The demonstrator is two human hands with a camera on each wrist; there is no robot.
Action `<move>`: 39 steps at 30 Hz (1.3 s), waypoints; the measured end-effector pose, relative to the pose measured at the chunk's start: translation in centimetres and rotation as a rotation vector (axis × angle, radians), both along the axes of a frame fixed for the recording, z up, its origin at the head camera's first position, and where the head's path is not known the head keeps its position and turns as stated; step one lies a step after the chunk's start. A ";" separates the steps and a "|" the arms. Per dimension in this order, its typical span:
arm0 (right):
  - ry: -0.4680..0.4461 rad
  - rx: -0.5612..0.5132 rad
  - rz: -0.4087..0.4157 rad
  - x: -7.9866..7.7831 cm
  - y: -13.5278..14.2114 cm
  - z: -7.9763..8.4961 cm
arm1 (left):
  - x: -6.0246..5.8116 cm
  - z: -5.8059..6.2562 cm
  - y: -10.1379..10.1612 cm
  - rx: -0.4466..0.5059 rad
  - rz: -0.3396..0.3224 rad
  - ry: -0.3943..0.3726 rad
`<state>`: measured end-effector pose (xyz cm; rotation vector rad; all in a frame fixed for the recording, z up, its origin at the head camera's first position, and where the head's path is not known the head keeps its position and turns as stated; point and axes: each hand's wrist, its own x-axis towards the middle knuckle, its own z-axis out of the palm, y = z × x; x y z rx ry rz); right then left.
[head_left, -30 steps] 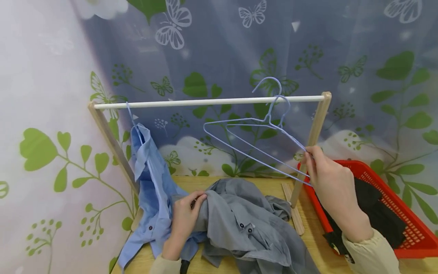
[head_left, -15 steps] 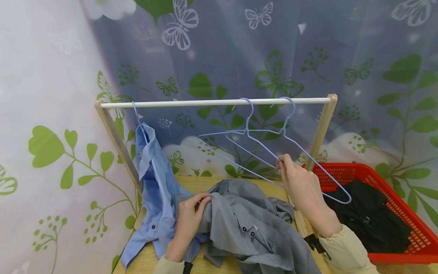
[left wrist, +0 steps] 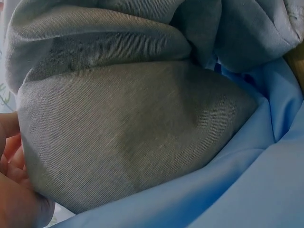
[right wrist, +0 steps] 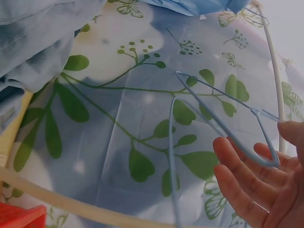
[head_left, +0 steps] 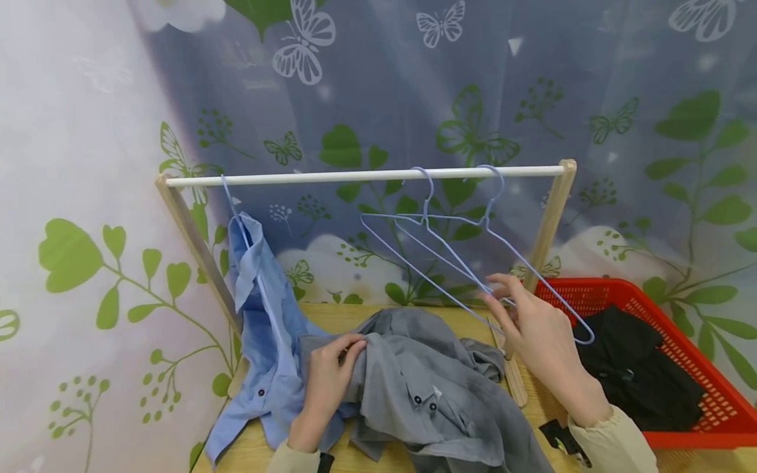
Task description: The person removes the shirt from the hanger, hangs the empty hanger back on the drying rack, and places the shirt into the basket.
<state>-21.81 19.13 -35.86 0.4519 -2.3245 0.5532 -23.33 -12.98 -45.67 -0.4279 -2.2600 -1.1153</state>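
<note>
The grey buttoned shirt (head_left: 408, 358) lies bunched on the table, and my left hand (head_left: 325, 371) pinches its edge between thumb and fingers. Grey cloth (left wrist: 123, 128) fills most of the left wrist view, with the fingers at its left edge. A light blue wire hanger (head_left: 426, 213) hangs bare from the white rail (head_left: 331, 177). My right hand (head_left: 544, 335) is at that hanger's right end, thumb and fingers spread around it. In the right wrist view, the fingers (right wrist: 249, 183) are extended beside the wire. Another bare hanger (head_left: 487, 217) hangs to its right.
At the rail's left end a blue shirt (head_left: 266, 328) hangs on its own hanger, its hem spread on the table. A red basket (head_left: 597, 282) holding black clothing (head_left: 644, 374) stands at the right. Wooden posts (head_left: 550, 223) support the rail; a patterned curtain hangs behind.
My right hand has moved left and loosened its fingers from the hanger. The hanger's hook went from above the rail to hanging on it, left of the other. The left hand keeps its hold.
</note>
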 end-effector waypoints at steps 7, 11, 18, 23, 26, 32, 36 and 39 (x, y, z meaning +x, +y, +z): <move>-0.101 -0.073 0.031 0.9 0.9 -2.0 | -0.2 -0.6 0.7 -0.030 0.000 -0.004; -0.122 -0.082 0.074 1.0 0.9 -3.7 | -0.2 -1.0 1.5 -0.084 -0.002 -0.049; -0.275 -0.065 0.108 0.6 0.6 -7.3 | -0.6 -2.2 2.7 -0.226 -0.121 -0.244; -0.470 0.022 0.210 0.2 0.6 -9.9 | -0.8 -3.1 2.6 -0.290 -0.248 -0.353; -0.525 0.091 0.321 -0.3 0.6 -11.6 | -1.0 -3.5 2.3 -0.307 -0.283 -0.340; -0.705 0.156 0.430 -0.9 0.7 -14.5 | -1.3 -4.1 1.7 -0.394 -0.099 -0.260; -0.804 0.174 0.447 -1.4 0.1 -15.9 | -1.8 -4.8 1.9 -0.361 -0.101 -0.472; -0.771 0.236 0.432 -1.6 -0.3 -16.8 | -2.1 -5.7 2.3 -0.308 -0.140 -0.624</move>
